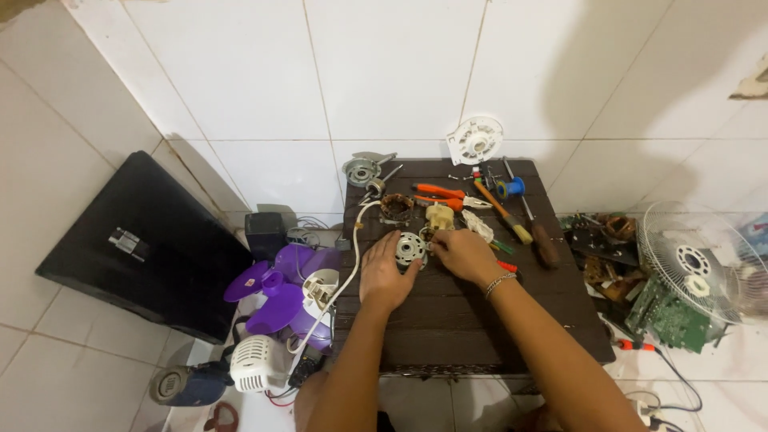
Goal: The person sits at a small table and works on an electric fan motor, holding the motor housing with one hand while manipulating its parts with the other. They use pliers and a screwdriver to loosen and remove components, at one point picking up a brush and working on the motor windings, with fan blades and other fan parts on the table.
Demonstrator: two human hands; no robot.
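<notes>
While I lean over the dark wooden worktop [448, 320], my left hand [386, 276] lies beside the round, pierced metal motor housing [410, 250], fingers spread and touching its left edge, steadying rather than closing on it. My right hand [464, 254] comes at it from the other side, fingertips pinched at its right rim; whether that grip actually holds a small part I cannot tell. The housing sits near the middle of the worktop, just in front of the copper-wound stator [396, 207] and the cream plastic part [439, 216]. I judge the step in hand to be working on this housing, seating or freeing something at its edge. The next move calls for a firm hold from the left and fine fingertip work from the right. The orange-handled pliers [440, 196] and the yellow-handled screwdriver [502, 212] lie near.
</notes>
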